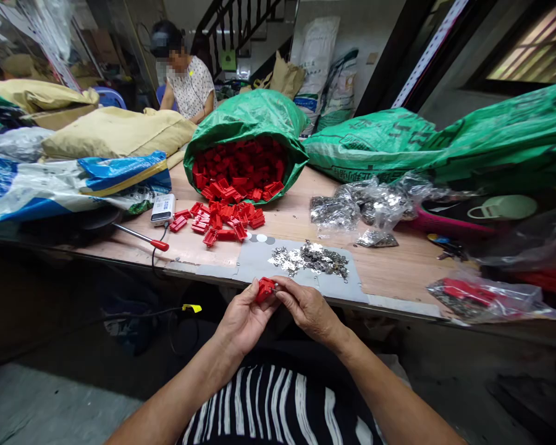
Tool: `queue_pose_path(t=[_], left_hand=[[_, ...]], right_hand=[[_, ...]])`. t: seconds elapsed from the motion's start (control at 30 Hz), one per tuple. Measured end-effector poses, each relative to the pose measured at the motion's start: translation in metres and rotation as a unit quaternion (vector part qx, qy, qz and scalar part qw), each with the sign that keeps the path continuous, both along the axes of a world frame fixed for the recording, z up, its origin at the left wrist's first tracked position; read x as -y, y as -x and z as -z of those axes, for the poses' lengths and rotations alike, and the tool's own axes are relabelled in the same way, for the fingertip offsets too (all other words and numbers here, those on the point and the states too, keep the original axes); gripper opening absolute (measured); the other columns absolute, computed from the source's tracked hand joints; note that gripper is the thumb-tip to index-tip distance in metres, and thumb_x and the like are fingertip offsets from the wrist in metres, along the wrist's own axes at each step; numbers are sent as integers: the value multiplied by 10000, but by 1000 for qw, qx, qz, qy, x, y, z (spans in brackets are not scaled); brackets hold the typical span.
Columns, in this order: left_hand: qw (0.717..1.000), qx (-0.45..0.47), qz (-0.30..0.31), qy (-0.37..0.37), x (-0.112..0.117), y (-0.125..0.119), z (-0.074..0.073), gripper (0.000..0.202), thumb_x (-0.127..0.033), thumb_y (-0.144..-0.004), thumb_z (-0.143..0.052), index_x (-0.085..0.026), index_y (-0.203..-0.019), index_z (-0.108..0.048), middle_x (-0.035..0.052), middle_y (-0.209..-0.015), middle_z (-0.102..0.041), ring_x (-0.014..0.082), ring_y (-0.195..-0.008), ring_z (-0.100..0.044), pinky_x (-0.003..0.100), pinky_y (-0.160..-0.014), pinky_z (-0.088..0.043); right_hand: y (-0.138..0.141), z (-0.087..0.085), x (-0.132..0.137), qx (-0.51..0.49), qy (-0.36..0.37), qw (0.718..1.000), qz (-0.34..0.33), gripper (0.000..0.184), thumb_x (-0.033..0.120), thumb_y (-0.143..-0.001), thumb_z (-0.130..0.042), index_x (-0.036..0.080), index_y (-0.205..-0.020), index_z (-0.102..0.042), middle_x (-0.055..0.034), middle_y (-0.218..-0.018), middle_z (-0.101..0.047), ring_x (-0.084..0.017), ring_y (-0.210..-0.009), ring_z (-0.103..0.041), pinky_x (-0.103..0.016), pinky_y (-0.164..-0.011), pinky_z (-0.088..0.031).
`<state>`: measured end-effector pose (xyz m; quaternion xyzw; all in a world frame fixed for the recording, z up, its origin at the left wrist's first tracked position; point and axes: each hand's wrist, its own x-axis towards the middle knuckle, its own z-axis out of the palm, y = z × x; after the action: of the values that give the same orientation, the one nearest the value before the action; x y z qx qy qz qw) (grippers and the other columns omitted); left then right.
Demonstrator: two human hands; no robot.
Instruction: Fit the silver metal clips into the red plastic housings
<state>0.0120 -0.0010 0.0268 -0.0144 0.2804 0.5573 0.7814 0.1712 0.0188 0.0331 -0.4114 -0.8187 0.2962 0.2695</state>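
My left hand point(244, 318) and my right hand point(308, 307) meet just below the table's front edge, both pinching one small red plastic part point(265, 288). A heap of small silvery metal pieces point(311, 259) lies on a grey mat point(254, 259) right in front of my hands. Further back, loose red plastic parts point(222, 220) spill from an open green sack point(248, 117) full of the same red parts.
A wooden table point(389, 266) carries clear bags of metal pieces point(366, 207), a white power bank point(163, 208), a red-handled tool point(141, 236), blue-white and tan sacks at left and green sacks point(445, 142) at right. Another person point(188, 77) sits at the far end.
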Motion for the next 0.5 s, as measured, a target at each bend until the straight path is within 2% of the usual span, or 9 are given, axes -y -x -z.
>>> queue_pose_path(t=[0.1, 0.23, 0.4, 0.5], left_hand=[[1000, 4, -2, -6, 1, -1, 2, 189, -194, -915, -522, -92, -849, -667, 99, -867, -736, 167, -832, -708, 350, -958, -517], [999, 13, 14, -32, 2, -2, 6, 178, -204, -910, -532, -83, -885, -661, 123, -925, -734, 204, -912, -705, 397, -1009, -483], [999, -6, 18, -32, 3, 4, 13, 128, -221, -878, -590, -106, -878, -647, 102, -911, -736, 200, -898, -708, 385, -999, -474], [997, -46, 57, -13, 5, 8, 28, 114, -248, -821, -668, -142, -827, -627, 55, -816, -727, 203, -832, -716, 370, -919, -500]], right_hand=[[3, 4, -3, -13, -16, 1000, 23, 310, 326, -964, -412, 252, -1222, -568, -55, -1109, -695, -205, -960, -671, -299, -837, -503], [4, 5, -8, -71, 10, 997, 29, 317, 352, -974, -376, 217, -1052, -652, -43, -903, -706, -168, -789, -660, -252, -726, -498], [5, 7, -13, -75, 68, 995, 19, 347, 395, -973, -375, 204, -1080, -645, -22, -794, -666, -138, -657, -602, -236, -631, -463], [6, 8, -22, -68, 70, 994, 40, 348, 400, -971, -376, 200, -1089, -635, -13, -770, -648, -130, -619, -573, -237, -610, -445]])
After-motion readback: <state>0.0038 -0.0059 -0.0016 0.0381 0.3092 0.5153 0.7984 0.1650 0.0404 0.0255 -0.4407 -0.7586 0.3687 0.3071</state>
